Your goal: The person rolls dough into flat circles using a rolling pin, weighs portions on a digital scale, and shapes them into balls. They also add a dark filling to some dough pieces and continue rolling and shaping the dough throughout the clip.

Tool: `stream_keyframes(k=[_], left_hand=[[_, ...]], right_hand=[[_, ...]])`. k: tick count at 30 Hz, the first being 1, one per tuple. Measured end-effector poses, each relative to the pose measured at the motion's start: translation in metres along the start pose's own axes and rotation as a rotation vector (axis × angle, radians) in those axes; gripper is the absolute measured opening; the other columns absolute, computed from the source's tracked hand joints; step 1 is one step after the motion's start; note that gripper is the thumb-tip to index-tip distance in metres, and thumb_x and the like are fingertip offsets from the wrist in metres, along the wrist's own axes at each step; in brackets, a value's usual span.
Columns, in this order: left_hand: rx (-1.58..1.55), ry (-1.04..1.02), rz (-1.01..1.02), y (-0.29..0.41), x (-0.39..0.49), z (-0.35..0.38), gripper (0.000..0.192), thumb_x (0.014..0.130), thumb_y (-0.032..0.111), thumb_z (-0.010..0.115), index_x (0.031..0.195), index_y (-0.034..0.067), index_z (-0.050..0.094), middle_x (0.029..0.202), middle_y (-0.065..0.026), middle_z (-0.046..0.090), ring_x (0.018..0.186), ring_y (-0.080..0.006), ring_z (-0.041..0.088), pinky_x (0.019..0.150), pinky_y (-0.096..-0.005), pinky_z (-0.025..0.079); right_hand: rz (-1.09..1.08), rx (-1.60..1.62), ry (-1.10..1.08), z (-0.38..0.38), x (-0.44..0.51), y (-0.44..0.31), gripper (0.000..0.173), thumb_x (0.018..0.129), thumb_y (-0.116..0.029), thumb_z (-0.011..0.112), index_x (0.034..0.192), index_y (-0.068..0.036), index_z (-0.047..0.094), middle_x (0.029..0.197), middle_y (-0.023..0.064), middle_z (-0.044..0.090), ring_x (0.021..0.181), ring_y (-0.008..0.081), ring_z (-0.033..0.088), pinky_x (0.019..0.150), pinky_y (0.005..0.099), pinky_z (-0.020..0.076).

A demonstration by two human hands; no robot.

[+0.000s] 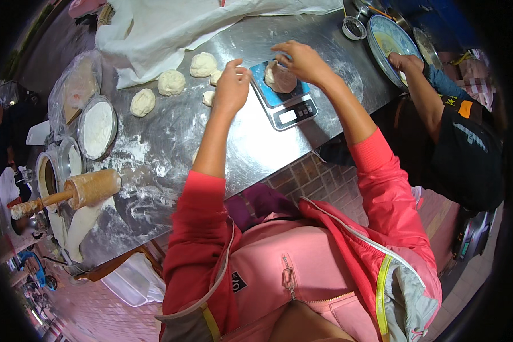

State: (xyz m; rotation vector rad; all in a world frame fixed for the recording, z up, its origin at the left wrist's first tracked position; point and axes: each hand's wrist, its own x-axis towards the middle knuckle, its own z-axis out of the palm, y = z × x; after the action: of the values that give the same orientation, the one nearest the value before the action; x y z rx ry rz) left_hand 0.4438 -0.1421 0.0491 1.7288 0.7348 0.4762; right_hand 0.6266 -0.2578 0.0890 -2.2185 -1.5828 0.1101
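Observation:
A round lump of dough [280, 78] rests on the blue platform of a digital kitchen scale [291, 114]. My right hand [304, 62] hovers at its upper right edge, fingers spread and holding nothing. To the left of the scale is my left hand [232, 87], its fingers bent; whether a bit of dough is in them I cannot tell. Two small dough pieces, one upper [215, 78] and one lower [208, 98], lie partly behind that hand. Farther left sit three larger dough balls, at the top [203, 64], in the middle [171, 82] and lowest [142, 102].
A floury wooden rolling pin [93, 188] lies at the left by a bowl of flour [97, 127]. White cloth [154, 38] covers the far side of the steel table [162, 132]. At right, another person's hand [406, 64] reaches into a patterned basin [378, 32].

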Motion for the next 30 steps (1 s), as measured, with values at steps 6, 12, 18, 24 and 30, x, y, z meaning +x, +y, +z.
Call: stream_keyframes(k=[6,12,18,24,30], left_hand=[[0.354,0.002,0.209,0.005,0.003,0.042,0.066,0.082,0.019,0.071,0.136,-0.005,0.041,0.123,-0.0243,0.057,0.113,-0.0354,0.056,0.098,-0.0416,0.044],[0.423,0.252,0.263,-0.007,-0.015,0.020,0.050,0.085,0.006,0.058,0.132,-0.005,0.042,0.122,-0.0231,0.054,0.115,-0.0380,0.050,0.101,-0.0448,0.037],[0.373,0.357,0.169,-0.045,-0.030,-0.025,0.046,0.083,-0.002,0.053,0.129,-0.003,0.044,0.115,-0.0188,0.056,0.111,-0.0343,0.051,0.099,-0.0441,0.037],[0.108,0.279,0.048,-0.034,-0.024,-0.024,0.038,0.097,0.018,0.054,0.128,-0.004,0.051,0.105,-0.0136,0.064,0.087,-0.0194,0.064,0.080,-0.0302,0.052],[-0.414,0.010,-0.220,-0.012,-0.021,-0.038,0.043,0.099,0.033,0.055,0.125,-0.002,0.057,0.101,-0.0091,0.065,0.083,-0.0147,0.065,0.076,-0.0265,0.053]], right_hand=[[0.047,-0.068,-0.113,0.014,0.007,-0.013,0.026,0.080,-0.011,0.063,0.106,-0.006,0.068,0.100,0.0162,0.066,0.094,0.0357,0.064,0.082,0.0423,0.0513],[0.061,0.179,0.075,0.008,-0.003,-0.045,0.031,0.075,-0.002,0.062,0.105,-0.002,0.067,0.106,0.0197,0.064,0.099,0.0380,0.062,0.085,0.0433,0.0504],[-0.092,0.191,0.033,0.084,0.009,-0.095,0.022,0.075,-0.006,0.064,0.096,-0.002,0.064,0.107,0.0162,0.060,0.096,0.0374,0.059,0.083,0.0431,0.0496],[-0.086,0.261,0.155,0.096,0.004,-0.089,0.015,0.082,-0.007,0.060,0.094,0.000,0.058,0.093,0.0207,0.061,0.085,0.0406,0.060,0.073,0.0459,0.0497],[0.122,0.694,0.081,0.073,-0.011,-0.089,0.014,0.088,-0.007,0.058,0.098,0.002,0.057,0.091,0.0211,0.064,0.078,0.0341,0.064,0.070,0.0401,0.0508]])
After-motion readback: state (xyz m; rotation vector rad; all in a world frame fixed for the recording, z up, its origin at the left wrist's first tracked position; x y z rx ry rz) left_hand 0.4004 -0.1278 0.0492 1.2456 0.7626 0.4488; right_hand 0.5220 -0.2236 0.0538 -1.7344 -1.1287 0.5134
